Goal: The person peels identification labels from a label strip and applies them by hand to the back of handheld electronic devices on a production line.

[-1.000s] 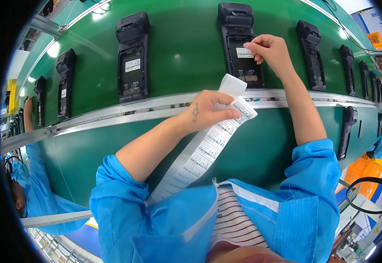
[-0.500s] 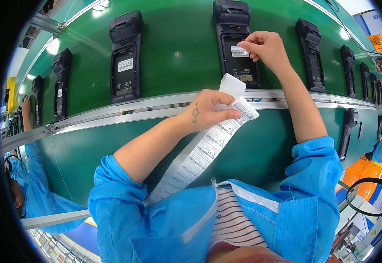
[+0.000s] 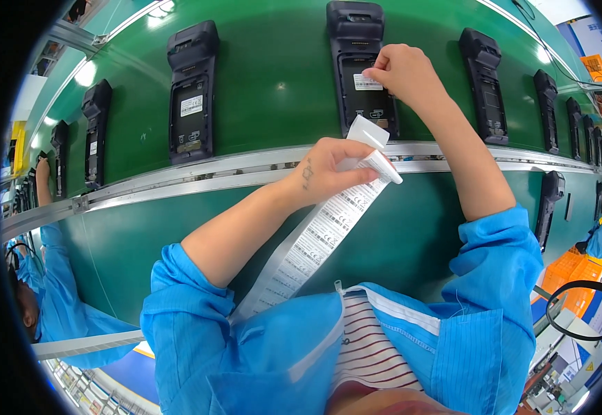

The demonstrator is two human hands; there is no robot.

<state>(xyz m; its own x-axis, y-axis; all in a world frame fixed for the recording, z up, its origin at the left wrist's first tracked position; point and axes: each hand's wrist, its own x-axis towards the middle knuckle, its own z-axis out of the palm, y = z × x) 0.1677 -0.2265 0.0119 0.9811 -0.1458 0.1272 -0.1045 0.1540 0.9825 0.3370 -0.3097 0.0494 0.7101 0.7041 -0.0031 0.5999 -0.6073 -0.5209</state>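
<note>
My left hand (image 3: pixel 332 169) is closed on a long strip of printed white labels (image 3: pixel 321 235), thumb on top. The strip's upper end bends over beyond my fingers, and its tail runs down toward my blue jacket. Above it, my right hand (image 3: pixel 406 75) has thumb and forefinger closed at the upper right corner of a single white label (image 3: pixel 368 82). This label lies in the recess of a black handheld terminal (image 3: pixel 356 31), whose lower right side my hand partly covers. Whether the corner is pinched or pressed down is hard to make out.
On the green conveyor belt (image 3: pixel 273 62), another terminal (image 3: pixel 192 76) with a label stands to the left; more terminals (image 3: pixel 484 83) line both sides. A metal rail (image 3: pixel 245 167) divides belt from near worktop. At far left, a co-worker's arm (image 3: pixel 43 181) reaches over the belt.
The terminals have shifted slightly left along the belt. My right hand has moved left with the middle one, staying at its label. The strip's upper part has turned a little in my left hand.
</note>
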